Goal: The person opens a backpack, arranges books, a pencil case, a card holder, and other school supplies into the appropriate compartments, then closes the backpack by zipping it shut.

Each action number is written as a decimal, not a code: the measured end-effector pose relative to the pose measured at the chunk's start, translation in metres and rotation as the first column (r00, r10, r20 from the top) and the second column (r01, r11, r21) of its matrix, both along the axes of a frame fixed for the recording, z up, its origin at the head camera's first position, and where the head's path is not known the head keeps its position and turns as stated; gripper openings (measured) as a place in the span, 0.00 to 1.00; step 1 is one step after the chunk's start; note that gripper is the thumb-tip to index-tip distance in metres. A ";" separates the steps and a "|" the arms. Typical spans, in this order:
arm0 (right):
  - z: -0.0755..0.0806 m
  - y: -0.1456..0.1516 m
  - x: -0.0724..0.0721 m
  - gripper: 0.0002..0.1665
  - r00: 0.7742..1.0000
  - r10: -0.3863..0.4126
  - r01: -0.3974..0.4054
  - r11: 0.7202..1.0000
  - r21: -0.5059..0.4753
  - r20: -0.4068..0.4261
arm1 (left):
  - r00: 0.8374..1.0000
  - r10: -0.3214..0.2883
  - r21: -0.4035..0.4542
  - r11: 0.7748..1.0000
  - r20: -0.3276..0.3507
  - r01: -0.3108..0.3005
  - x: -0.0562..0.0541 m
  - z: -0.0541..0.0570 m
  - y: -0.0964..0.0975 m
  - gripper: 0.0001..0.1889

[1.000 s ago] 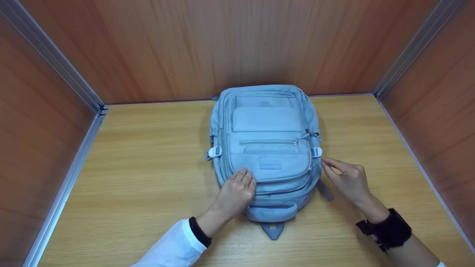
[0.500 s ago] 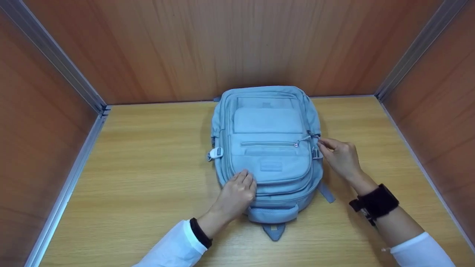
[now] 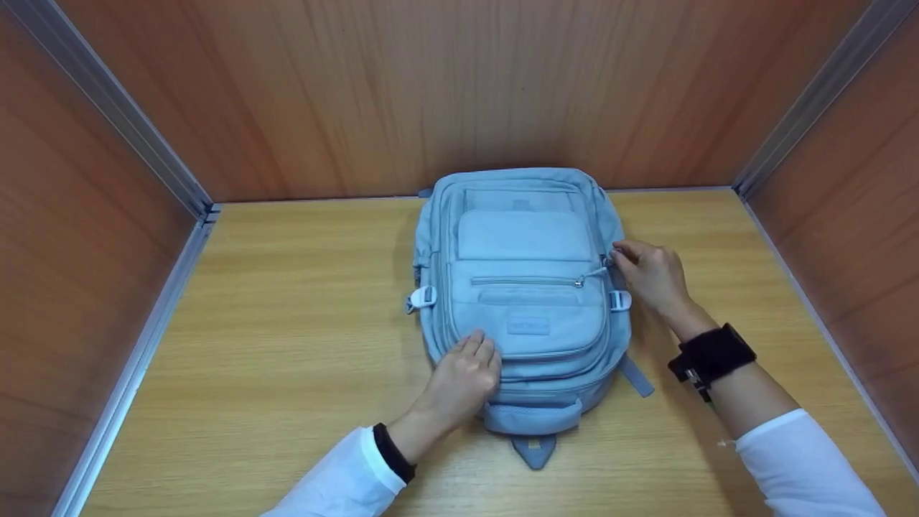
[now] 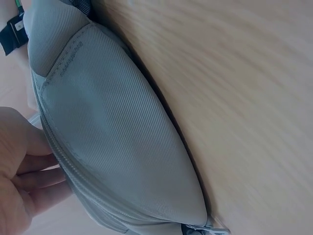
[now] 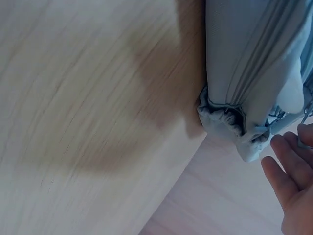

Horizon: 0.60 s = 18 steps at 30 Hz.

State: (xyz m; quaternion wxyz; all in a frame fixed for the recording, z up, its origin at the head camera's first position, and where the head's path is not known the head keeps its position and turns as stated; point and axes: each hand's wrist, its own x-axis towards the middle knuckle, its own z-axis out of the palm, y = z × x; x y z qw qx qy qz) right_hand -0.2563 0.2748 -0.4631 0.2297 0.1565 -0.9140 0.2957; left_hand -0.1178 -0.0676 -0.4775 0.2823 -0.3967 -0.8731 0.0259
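Note:
A light blue backpack (image 3: 528,233) lies on its back, its padded top handle (image 3: 533,418) towards the person. The left hand (image 3: 463,380) rests its fingers on the lower left of the backpack's front; in the left wrist view its fingers (image 4: 46,196) meet the zippered edge. At the backpack's right side, the right hand (image 3: 653,276) pinches a zipper pull (image 5: 305,116) between thumb and forefinger. Its other fingers (image 5: 281,178) hang loosely bent in the right wrist view. Near it, another pull (image 3: 579,282) sits at the right end of the front pocket's zipper.
The backpack lies on a wooden table (image 3: 309,301) with its far end close to the back panel (image 3: 459,86). Wood panels with metal edges rise at left (image 3: 79,215) and right (image 3: 854,215). A loose strap (image 3: 636,375) sticks out at the backpack's right.
The right hand has moved away from the person along the backpack's right side, past the white buckle, with the zipper pull. The left hand has stayed in place on the backpack.

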 end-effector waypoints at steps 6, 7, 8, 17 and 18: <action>-0.001 -0.001 0.000 0.10 0.999 -0.005 0.006 1.000 -0.030 0.044 | 1.000 0.010 -0.029 1.000 -0.013 -0.011 0.000 -0.001 0.001 0.09; -0.002 -0.001 0.000 0.10 0.999 -0.006 0.007 1.000 -0.030 0.037 | 1.000 0.012 -0.033 0.999 -0.019 -0.012 0.000 -0.001 0.000 0.09; -0.002 -0.001 0.000 0.10 1.000 -0.008 0.008 1.000 -0.025 0.028 | 1.000 0.012 -0.033 0.999 -0.024 -0.013 0.000 -0.001 0.000 0.08; 0.003 0.006 0.010 0.16 1.000 -0.016 0.016 0.999 0.032 0.004 | 1.000 -0.002 -0.052 0.999 -0.018 0.002 0.000 -0.002 -0.001 0.11; 0.003 0.007 0.015 0.18 1.000 -0.013 0.014 0.999 0.053 -0.020 | 1.000 -0.009 -0.050 0.999 -0.005 0.009 0.000 -0.002 -0.002 0.11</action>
